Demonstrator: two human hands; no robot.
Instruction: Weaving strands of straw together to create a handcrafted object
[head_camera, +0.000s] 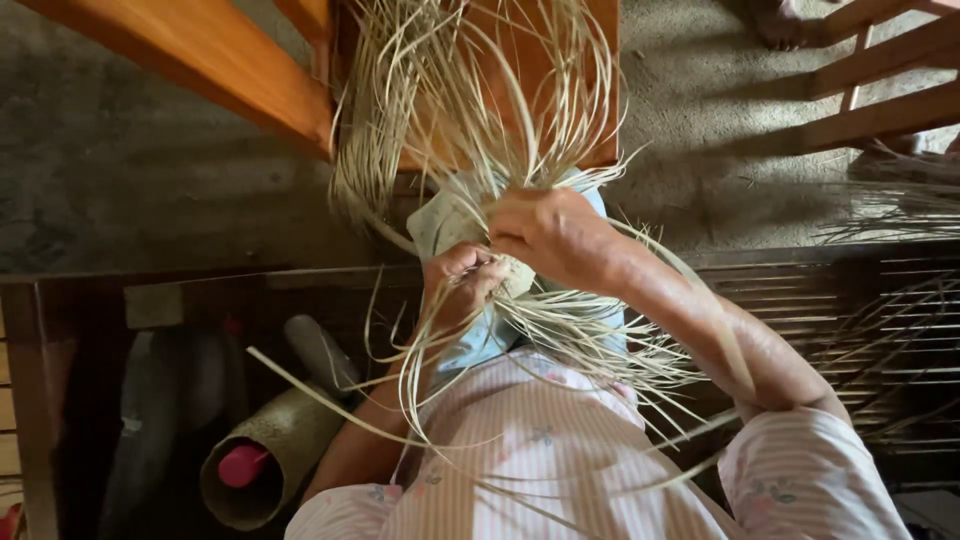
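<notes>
Both hands meet mid-frame over the lap, working a bundle of pale straw strands (470, 90). Right hand (550, 235) sits on top, fingers curled down w/ a tight grip on the strands and on the small woven piece (440, 220) they grow from. Left hand (462, 280) is just below and touching it, grip closed around strands at the piece's lower edge; fingertips hidden, so exact pinch can't be told. Loose ends fan upward toward an orange wooden frame (220, 60) and also trail down across the pink striped garment (540, 450) and light blue cloth (480, 345) on the lap. To the left, well apart from the hands, a woven tube (275, 450) lies on its side w/ a pink item (243, 465) inside its mouth. Slatted dark bench (860, 320) to the right; concrete floor (120, 190) beyond.
</notes>
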